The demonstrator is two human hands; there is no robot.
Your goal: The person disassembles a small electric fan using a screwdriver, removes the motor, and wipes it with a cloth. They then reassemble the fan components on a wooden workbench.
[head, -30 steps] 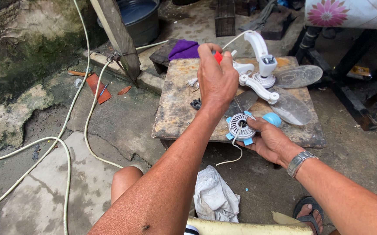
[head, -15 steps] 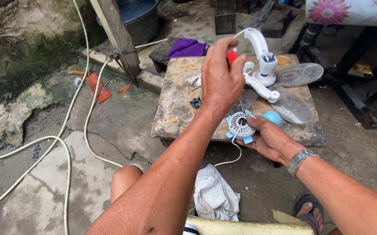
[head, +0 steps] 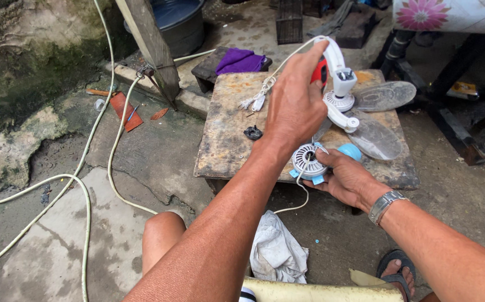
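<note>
— Red plastic shows in the left hand [head: 295, 106]; what is it?

— A red-handled tool [head: 321, 71], clenched in that grip, raised over the worn bench [head: 225, 145].

— And right of that grip, lower down?

— The right hand [head: 347, 180] grasps a small white fan motor [head: 308, 161] with pale blue parts at the bench's near edge. Just beyond that grip lie the white fan stand [head: 340, 84] and clear blades [head: 385, 96].
</note>
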